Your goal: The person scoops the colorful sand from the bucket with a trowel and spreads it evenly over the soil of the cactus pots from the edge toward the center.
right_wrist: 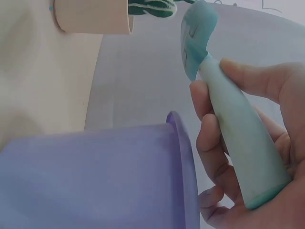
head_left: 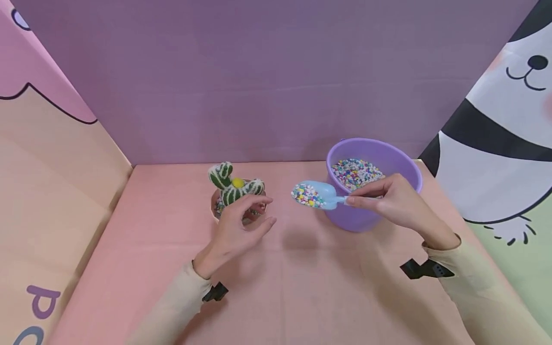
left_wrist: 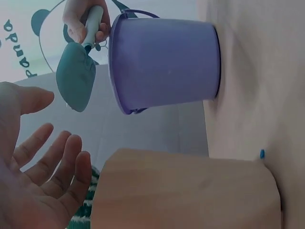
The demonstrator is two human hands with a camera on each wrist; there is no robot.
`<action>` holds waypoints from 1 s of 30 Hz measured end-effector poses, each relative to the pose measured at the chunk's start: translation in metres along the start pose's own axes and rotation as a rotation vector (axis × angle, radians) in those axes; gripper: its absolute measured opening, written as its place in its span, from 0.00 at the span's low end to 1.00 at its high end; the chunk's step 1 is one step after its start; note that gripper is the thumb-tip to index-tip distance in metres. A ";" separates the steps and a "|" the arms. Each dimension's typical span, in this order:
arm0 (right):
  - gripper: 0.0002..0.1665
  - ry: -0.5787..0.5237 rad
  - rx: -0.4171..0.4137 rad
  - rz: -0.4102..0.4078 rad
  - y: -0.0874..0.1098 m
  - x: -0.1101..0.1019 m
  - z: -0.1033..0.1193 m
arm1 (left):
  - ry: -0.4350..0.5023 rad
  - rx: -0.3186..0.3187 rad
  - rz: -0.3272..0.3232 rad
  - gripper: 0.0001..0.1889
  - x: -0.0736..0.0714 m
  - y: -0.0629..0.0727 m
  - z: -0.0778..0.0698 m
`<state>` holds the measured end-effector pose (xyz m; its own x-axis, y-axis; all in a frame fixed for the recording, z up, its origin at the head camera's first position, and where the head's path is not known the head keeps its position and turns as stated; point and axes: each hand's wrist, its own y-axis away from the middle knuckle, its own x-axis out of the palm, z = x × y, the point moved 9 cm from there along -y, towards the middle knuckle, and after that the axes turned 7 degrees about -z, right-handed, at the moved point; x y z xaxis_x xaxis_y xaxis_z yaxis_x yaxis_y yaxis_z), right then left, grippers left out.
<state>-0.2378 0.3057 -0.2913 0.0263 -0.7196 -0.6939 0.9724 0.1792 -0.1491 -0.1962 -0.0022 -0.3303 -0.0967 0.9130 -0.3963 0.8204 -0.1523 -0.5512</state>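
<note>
My right hand [head_left: 394,203] grips the handle of a light blue scoop [head_left: 329,195], fingers curled round it in the right wrist view. Small multicoloured pebbles [head_left: 307,195] fill the scoop's bowl, held level in front of the purple bucket [head_left: 358,218]. More pebbles [head_left: 355,172] lie inside that bucket. On the left stands a pot [left_wrist: 190,191] with a green-and-white cactus [head_left: 233,192] bearing a yellow ball. My left hand [head_left: 237,223] is beside the pot, fingers loosely bent and apart with nothing between them; it hides part of the pot's front.
Pink cloth [head_left: 276,297] covers the table. A purple backdrop [head_left: 276,81] rises behind it, with a panda-printed panel [head_left: 509,124] at the right and a cartoon panel [head_left: 51,158] at the left. A tiny blue pebble [left_wrist: 262,153] lies near the pot's base.
</note>
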 end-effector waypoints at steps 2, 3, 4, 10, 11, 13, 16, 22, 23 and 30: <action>0.11 -0.007 -0.002 -0.001 0.001 0.002 0.001 | -0.002 0.017 0.005 0.17 -0.002 0.001 0.000; 0.10 -0.010 -0.005 -0.002 0.002 0.004 0.003 | 0.000 0.029 0.003 0.17 -0.004 0.001 0.000; 0.10 -0.013 -0.007 -0.001 0.002 0.005 0.004 | 0.006 0.040 -0.002 0.16 -0.006 0.001 0.000; 0.10 -0.019 -0.004 0.005 0.005 0.013 0.010 | 0.043 0.070 0.000 0.14 -0.015 0.005 0.004; 0.10 -0.020 -0.003 0.007 0.006 0.014 0.011 | 0.040 0.076 0.000 0.14 -0.016 0.006 0.005; 0.10 -0.023 0.000 0.009 0.006 0.017 0.012 | 0.029 0.093 -0.013 0.13 -0.021 0.007 0.007; 0.11 -0.032 0.007 0.011 0.007 0.021 0.014 | 0.027 0.130 -0.065 0.12 -0.030 0.007 0.009; 0.09 -0.017 -0.025 -0.011 0.007 0.028 0.022 | 0.025 0.215 -0.174 0.11 -0.047 0.007 0.013; 0.09 -0.012 -0.030 -0.013 0.007 0.029 0.023 | 0.025 0.215 -0.185 0.11 -0.050 0.008 0.015; 0.06 0.041 -0.053 -0.021 0.005 0.036 0.034 | 0.001 0.157 -0.225 0.09 -0.070 0.010 0.032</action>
<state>-0.2242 0.2579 -0.2934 -0.0045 -0.6954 -0.7186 0.9590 0.2006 -0.2001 -0.1994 -0.0796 -0.3315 -0.2656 0.9310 -0.2505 0.6807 -0.0029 -0.7326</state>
